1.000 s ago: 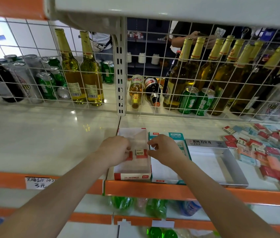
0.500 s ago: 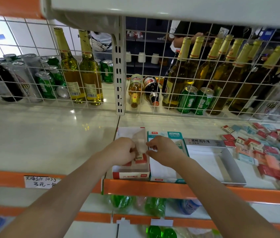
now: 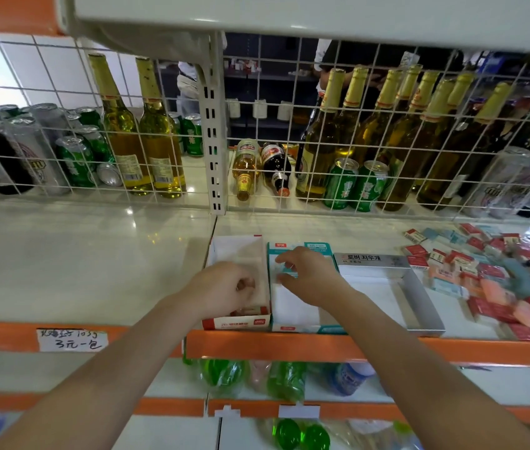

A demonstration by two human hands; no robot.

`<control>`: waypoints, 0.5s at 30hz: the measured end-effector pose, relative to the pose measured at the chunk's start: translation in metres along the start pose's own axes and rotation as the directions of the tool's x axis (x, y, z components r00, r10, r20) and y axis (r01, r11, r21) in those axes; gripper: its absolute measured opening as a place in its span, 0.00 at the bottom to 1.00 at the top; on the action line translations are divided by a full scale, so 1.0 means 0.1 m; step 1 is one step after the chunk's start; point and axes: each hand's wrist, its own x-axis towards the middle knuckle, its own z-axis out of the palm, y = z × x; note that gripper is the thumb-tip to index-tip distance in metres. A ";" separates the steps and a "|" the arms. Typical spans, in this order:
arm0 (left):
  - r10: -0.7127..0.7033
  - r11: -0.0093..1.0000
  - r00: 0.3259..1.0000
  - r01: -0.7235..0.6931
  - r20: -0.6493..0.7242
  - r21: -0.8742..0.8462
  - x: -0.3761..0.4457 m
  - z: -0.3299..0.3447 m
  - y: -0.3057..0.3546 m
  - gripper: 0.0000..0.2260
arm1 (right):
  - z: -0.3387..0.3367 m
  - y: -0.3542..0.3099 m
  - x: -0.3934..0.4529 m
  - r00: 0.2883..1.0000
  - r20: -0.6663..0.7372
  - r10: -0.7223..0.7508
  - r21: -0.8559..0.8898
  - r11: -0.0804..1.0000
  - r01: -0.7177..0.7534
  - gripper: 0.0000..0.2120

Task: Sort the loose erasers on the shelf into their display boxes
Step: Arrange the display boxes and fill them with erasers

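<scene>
Head view: loose erasers (image 3: pixel 497 274) lie well right of the right hand (image 3: pixel 309 276), its empty fingers spread over the teal box (image 3: pixel 302 315); left hand (image 3: pixel 224 287), curled, contents unclear, in the red box (image 3: pixel 237 323).

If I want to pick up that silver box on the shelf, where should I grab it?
Probably take the silver box by its two long side walls, near the front, coming in from the open front of the shelf. It lies flat with its top open and looks empty, so its thin upright walls give a good grip. The eraser pile crowds its right side, so slide it forward first.
</scene>
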 end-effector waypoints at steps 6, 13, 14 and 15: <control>0.078 0.995 0.995 -0.081 -0.065 -0.055 0.14 -0.04 0.43 0.09 | -0.32 0.49 -0.26 0.994 -0.055 0.092 0.000 0.996 -0.092 0.15; 0.194 0.976 0.979 -0.200 -0.069 -0.091 0.49 0.18 1.28 0.10 | -0.76 1.25 -0.69 0.970 -0.143 0.197 0.011 0.980 -0.198 0.14; 0.198 0.975 0.978 -0.204 -0.068 -0.091 0.54 0.23 1.39 0.10 | -0.82 1.38 -0.74 0.967 -0.143 0.209 -0.010 0.977 -0.213 0.14; 0.201 0.974 0.977 -0.207 -0.067 -0.095 0.59 0.28 1.52 0.09 | -0.88 1.50 -0.80 0.965 -0.144 0.221 -0.020 0.974 -0.226 0.14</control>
